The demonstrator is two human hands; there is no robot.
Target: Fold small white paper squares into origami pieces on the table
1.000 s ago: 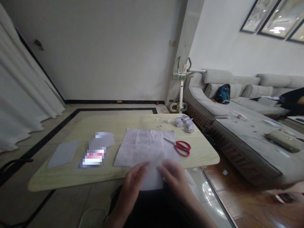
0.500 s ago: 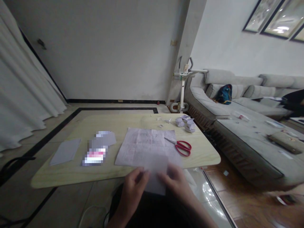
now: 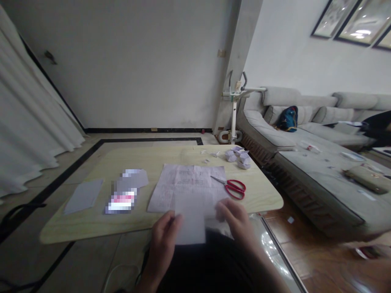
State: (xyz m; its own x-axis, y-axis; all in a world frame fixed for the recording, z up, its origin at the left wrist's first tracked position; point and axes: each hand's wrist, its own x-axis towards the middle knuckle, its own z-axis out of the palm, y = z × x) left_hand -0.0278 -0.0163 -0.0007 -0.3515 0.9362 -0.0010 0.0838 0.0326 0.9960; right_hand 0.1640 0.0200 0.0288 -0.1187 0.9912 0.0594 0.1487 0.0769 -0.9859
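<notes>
My left hand (image 3: 163, 240) and my right hand (image 3: 236, 219) both pinch a small white sheet of paper (image 3: 192, 215) just in front of the near edge of the light wooden table (image 3: 91, 224). The left hand grips its left side, the right hand its right side. Behind it a large creased printed sheet (image 3: 186, 185) lies flat on the table. Red-handled scissors (image 3: 233, 187) rest to the right of that sheet.
Several small folded paper pieces (image 3: 240, 158) lie at the far right of the table. A grey sheet (image 3: 83, 196) and more papers (image 3: 128, 187) lie at the left. A grey sofa (image 3: 305, 162) stands to the right, curtains (image 3: 27, 134) to the left.
The small paper has opened out wider between my hands. My right hand has moved to the right and my left hand slightly lower.
</notes>
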